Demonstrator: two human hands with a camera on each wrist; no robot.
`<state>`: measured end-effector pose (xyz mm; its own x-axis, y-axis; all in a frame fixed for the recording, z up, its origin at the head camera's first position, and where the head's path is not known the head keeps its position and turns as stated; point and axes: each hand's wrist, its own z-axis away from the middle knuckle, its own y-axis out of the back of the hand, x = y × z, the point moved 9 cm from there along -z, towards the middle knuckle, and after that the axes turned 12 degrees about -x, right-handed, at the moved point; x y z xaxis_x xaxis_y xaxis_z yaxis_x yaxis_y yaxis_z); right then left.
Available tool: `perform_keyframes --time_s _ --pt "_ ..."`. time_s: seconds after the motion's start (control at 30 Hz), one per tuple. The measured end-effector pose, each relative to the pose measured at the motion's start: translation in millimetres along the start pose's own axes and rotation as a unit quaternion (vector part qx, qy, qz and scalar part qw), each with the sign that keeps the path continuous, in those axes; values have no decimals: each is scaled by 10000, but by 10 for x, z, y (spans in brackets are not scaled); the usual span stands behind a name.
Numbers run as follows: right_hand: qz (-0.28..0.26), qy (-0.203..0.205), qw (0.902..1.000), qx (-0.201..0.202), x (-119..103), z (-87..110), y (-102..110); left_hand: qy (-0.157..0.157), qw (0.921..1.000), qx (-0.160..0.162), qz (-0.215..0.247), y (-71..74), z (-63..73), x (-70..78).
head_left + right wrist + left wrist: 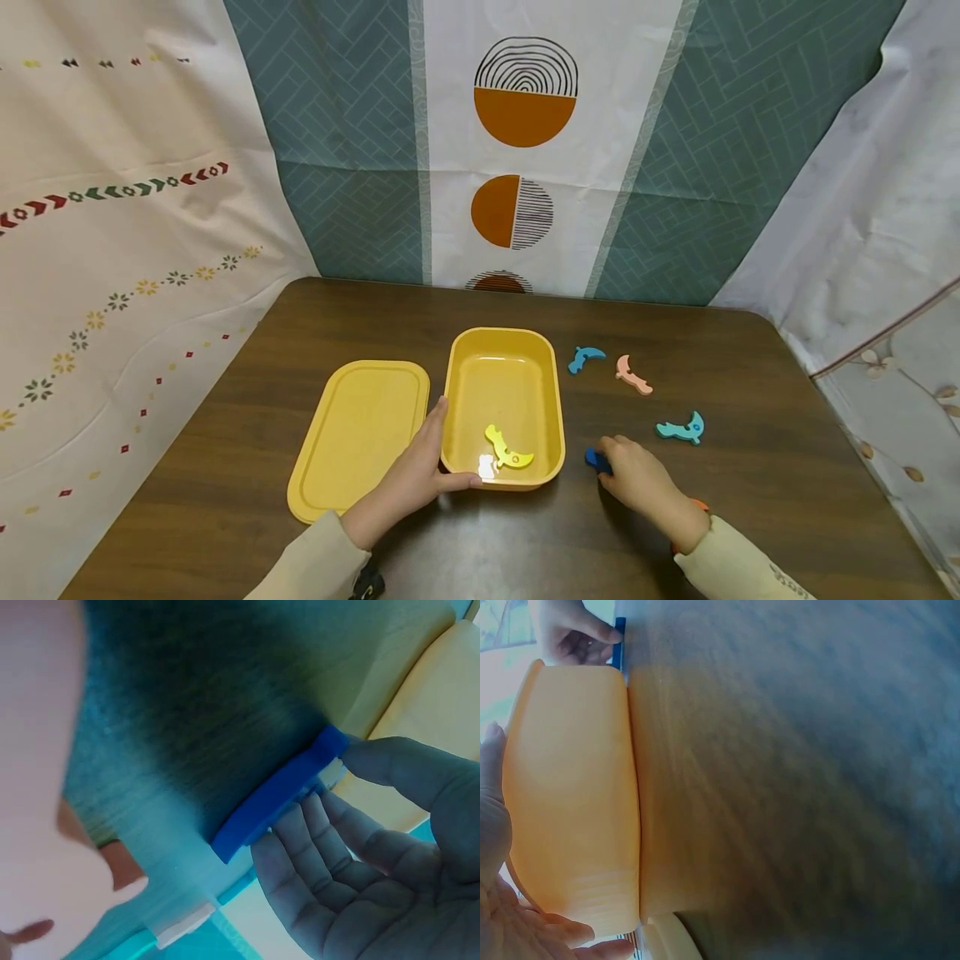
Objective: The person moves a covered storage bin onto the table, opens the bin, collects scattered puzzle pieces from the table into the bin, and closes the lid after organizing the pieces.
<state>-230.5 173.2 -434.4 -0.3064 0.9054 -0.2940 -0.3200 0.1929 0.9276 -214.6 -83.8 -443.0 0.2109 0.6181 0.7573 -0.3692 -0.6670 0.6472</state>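
With right-hand fingers (282,879), pinching a flat dark-blue piece (279,799); across a narrow gap leftward, with spread left hand (415,477), touching the edge of a rectangular yellow plastic box (557,400), on brown tabletop (525,542), before patterned fabric (345,150).

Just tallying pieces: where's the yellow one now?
In the head view, the yellow piece lies inside the tub, toward its near end, right of the left hand.

A teal-and-white cloth (345,150) hangs behind the brown table (780,475) — pale printed fabric (135,275) on either side.
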Motion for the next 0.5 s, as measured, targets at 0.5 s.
perform_keyframes --time_s 0.5 --pt "113 146 9992 341 -10 44 86 -23 10000 -4 65 0 -7 -6"
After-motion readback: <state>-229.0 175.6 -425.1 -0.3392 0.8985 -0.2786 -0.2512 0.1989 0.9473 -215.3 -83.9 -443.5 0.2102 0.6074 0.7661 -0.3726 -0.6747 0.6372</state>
